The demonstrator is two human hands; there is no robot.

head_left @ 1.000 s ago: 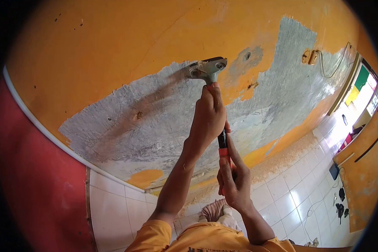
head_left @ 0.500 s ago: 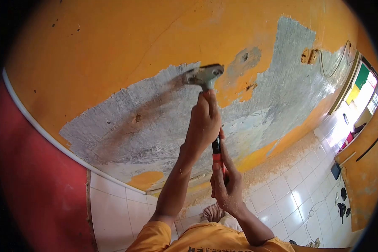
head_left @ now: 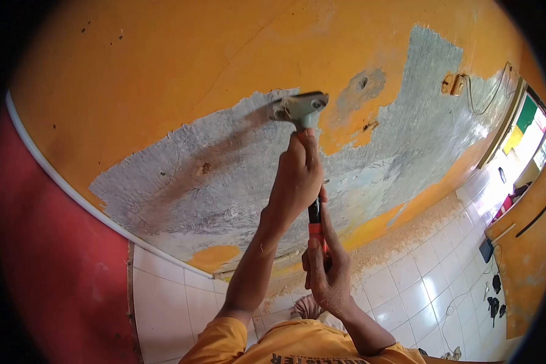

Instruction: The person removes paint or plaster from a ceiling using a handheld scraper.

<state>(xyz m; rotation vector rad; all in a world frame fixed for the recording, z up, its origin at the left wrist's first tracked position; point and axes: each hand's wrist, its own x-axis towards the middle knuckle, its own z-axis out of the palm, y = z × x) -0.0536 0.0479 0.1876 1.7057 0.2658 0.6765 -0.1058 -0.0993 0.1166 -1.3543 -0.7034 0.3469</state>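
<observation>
A long-handled scraper [head_left: 300,109] with a wide grey head lies against the wall, at the upper edge of a stripped patch. My left hand [head_left: 300,170] is wrapped round its handle just below the head. Lower down, my right hand [head_left: 329,273] grips the red and black part of the handle. Orange paint [head_left: 164,67] covers the wall above the head. Rough grey plaster [head_left: 224,158] shows beneath and to both sides, with a ragged paint edge. What the blade's edge touches is hidden behind the head.
Paint debris [head_left: 406,233] lies along the foot of the wall on white floor tiles [head_left: 400,285]. A socket with a hanging cable [head_left: 457,85] is on the wall at right. A white pipe [head_left: 60,182] borders a red surface at left. Dark small items [head_left: 494,303] lie on the floor.
The view has shifted slightly, so the wall appears a little further right. Both hands keep their hold on the scraper, whose head stays near the same paint edge.
</observation>
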